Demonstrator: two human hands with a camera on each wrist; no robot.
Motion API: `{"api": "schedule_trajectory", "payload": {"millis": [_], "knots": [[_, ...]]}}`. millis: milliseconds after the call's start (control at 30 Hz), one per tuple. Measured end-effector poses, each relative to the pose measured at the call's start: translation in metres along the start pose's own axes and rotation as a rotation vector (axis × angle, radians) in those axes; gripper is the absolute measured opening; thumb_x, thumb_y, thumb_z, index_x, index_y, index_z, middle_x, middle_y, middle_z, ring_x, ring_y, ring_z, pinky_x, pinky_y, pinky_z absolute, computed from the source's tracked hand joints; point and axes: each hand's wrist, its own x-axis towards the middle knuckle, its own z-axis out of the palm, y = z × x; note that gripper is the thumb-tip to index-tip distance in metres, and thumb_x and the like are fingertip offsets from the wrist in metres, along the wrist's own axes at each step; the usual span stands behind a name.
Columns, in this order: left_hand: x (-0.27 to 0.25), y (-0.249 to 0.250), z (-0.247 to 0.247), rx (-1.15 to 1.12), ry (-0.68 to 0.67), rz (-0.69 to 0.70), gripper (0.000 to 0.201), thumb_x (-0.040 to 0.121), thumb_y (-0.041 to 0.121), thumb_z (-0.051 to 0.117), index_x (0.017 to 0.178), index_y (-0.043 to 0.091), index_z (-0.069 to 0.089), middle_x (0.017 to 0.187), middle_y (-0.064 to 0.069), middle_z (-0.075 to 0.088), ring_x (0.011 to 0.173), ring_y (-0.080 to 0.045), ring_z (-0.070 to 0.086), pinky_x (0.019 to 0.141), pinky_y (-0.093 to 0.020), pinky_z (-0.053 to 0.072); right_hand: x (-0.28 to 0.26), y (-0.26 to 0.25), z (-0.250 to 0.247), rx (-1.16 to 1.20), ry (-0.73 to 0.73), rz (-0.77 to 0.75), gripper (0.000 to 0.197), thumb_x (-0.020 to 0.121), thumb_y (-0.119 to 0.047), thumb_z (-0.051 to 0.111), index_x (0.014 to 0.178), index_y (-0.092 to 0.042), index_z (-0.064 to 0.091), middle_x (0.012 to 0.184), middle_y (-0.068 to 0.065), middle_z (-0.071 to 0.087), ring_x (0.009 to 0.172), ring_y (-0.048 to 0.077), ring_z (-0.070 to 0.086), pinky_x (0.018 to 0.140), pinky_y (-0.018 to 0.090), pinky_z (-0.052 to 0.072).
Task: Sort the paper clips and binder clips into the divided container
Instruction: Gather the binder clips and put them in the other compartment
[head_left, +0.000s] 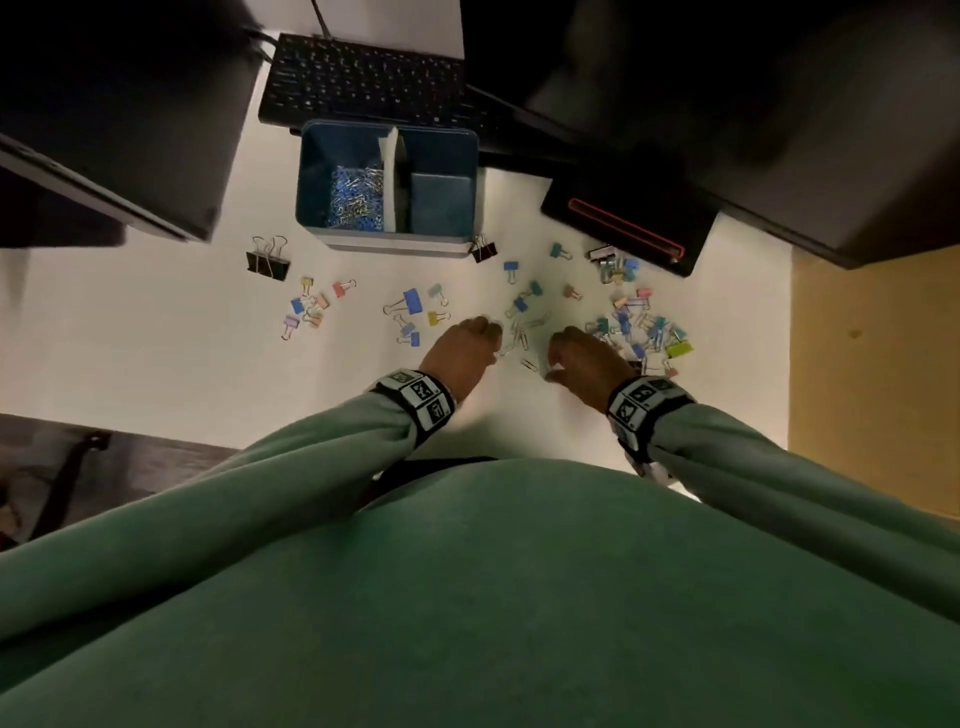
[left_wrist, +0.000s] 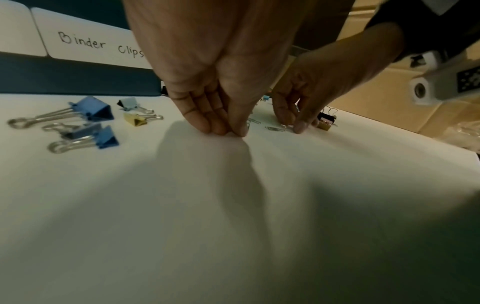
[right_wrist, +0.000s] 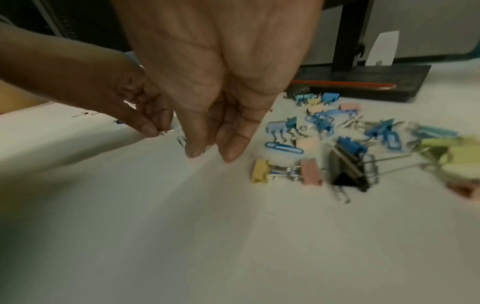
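Observation:
The blue divided container (head_left: 311, 171) stands at the back of the white table; its left compartment holds a heap of paper clips (head_left: 356, 200), and a label (left_wrist: 101, 44) reads "Binder Clips". Several loose silver paper clips (head_left: 522, 332) lie between my hands. My left hand (head_left: 488, 330) (left_wrist: 231, 131) has its fingertips bunched on the table, pinching a silver paper clip (right_wrist: 170, 132). My right hand (head_left: 553, 358) (right_wrist: 211, 154) points down, thumb and forefinger slightly apart, holding nothing. Coloured binder clips lie in clusters to the right (head_left: 639, 322), middle (head_left: 415, 312) and left (head_left: 309, 309).
A large black binder clip (head_left: 267, 260) sits left of the container, a smaller one (head_left: 483, 249) at its right corner. A keyboard (head_left: 363, 78) lies behind it. A black monitor base (head_left: 623, 228) stands at the back right. The table ends on the right (head_left: 789, 364).

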Motion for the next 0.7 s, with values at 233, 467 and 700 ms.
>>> {"api": "schedule_trajectory", "payload": {"millis": [233,467,700], "knots": [[0.021,0.01,0.005,-0.126,0.046,-0.006,0.025,0.087,0.012,0.06,0.11,0.003,0.055,0.107,-0.017,0.056,0.092,-0.034,0.058,0.077,-0.04,0.051,0.024,-0.001,-0.015,0.08,0.225,-0.112,0.017,0.092,-0.009,0.053,0.108,-0.005,0.06,0.112,0.014,0.055,0.102,0.032,0.056,0.083,0.039,0.049],[0.026,0.019,0.012,-0.137,0.093,-0.031,0.07,0.069,0.034,0.081,0.126,0.005,0.051,0.115,-0.014,0.053,0.099,-0.03,0.055,0.085,-0.042,0.049,0.023,0.003,-0.013,-0.055,0.161,-0.241,0.035,0.088,-0.003,0.058,0.122,0.0,0.055,0.123,0.016,0.05,0.118,0.032,0.046,0.095,0.044,0.047],[0.019,0.021,0.015,-0.059,0.036,-0.001,0.065,0.064,0.03,0.085,0.115,0.003,0.055,0.109,-0.015,0.056,0.095,-0.031,0.054,0.082,-0.041,0.048,0.006,-0.005,-0.006,-0.031,0.095,-0.288,0.047,0.082,-0.017,0.072,0.122,-0.001,0.054,0.121,0.015,0.049,0.116,0.028,0.045,0.092,0.037,0.045]]}}
